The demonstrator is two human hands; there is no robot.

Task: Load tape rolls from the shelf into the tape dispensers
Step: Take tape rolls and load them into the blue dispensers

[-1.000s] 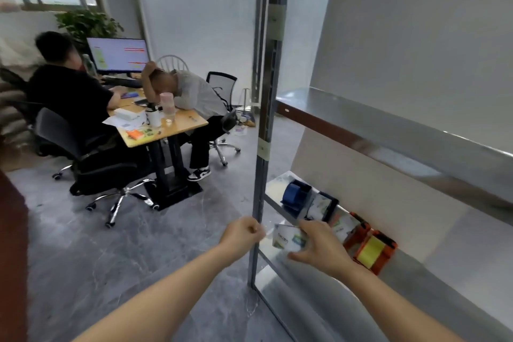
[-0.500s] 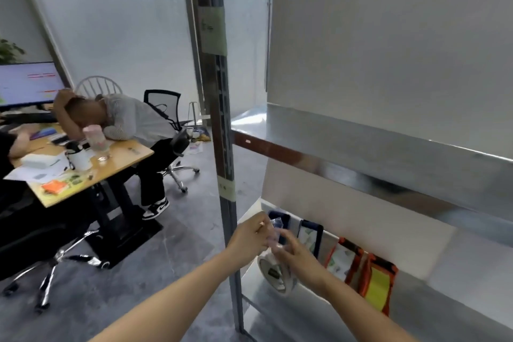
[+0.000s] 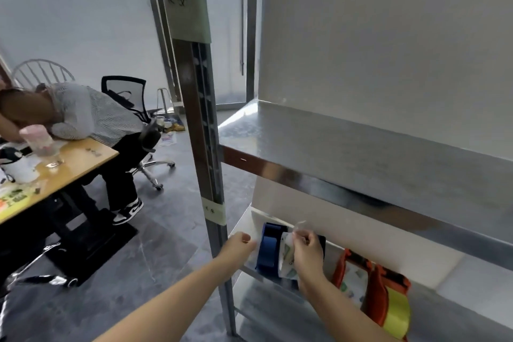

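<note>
Green handwritten label on shelf post

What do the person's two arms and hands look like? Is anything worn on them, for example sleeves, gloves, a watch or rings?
Both forearms are bare as far as the picture shows: no sleeve covers the left forearm or the right forearm. The left hand and the right hand wear no gloves. No watch, bracelet or ring is visible.

Person slumped on wooden desk, pink tumbler, black mesh chair, grey floor
</note>
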